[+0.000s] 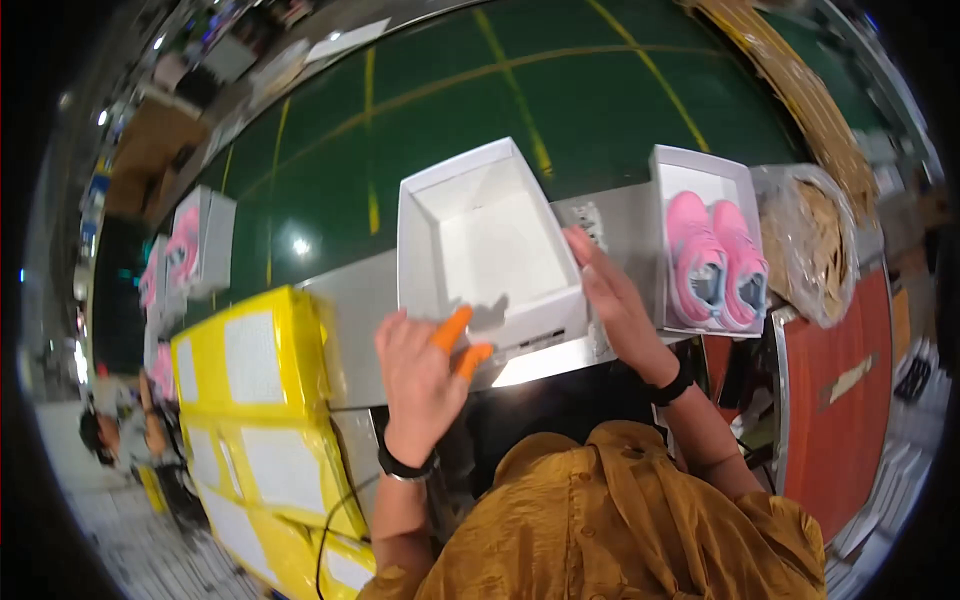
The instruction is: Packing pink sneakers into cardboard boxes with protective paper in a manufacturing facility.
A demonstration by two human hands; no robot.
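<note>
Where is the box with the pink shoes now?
In the head view, the box with pink shoes lies on the table's right side, just right of the right hand and beside the empty white box.

- This is looking like a shoe packing floor in a factory or warehouse.
- A green floor [430, 110] painted with yellow lines is stretching out beyond a grey work table [350, 320].
- Open white shoe boxes [480, 235] are sitting on the table, one holding a pair of pink shoes [715, 262].
- More pink shoes in boxes [185, 250] are standing along the left.
- Yellow cartons [250, 400] are piling up beside the table.
- Brown cardboard [780, 70] is lying at the far right.
</note>
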